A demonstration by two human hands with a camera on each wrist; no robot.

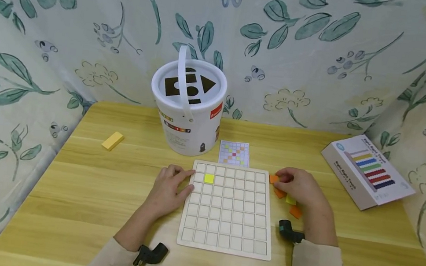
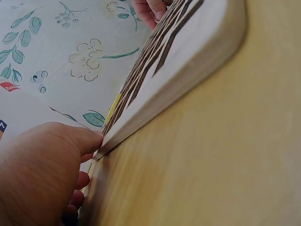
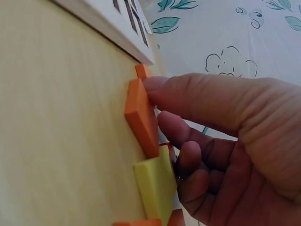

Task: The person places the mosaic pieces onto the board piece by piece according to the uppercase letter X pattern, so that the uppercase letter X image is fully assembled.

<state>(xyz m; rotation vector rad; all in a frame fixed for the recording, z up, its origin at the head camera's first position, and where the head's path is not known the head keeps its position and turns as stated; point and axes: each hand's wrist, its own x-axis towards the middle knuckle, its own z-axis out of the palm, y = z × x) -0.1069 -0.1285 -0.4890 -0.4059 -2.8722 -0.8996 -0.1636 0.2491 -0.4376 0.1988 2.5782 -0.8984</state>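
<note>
A pale wooden grid board (image 1: 222,251) lies flat on the table, with one yellow square tile (image 1: 209,178) in a cell near its upper left. The thumb and index finger of my left hand (image 1: 166,191) are spread apart and touch the board's left edge. Beside the upper right corner, my right hand (image 1: 302,186) pinches an orange tile (image 1: 273,179) between thumb and index finger; its other fingers are curled, as the right wrist view shows. Below that hand lie another orange tile (image 3: 141,115), a yellow tile (image 3: 155,186) and a further orange tile (image 1: 295,212).
Just behind the board is a printed pattern card (image 1: 234,148). A white bucket (image 1: 185,134) with a shape-cut lid and raised handle stands at the back. A yellow block (image 1: 112,141) lies at the left. On the right sits a white box (image 1: 350,185) with coloured strips pictured.
</note>
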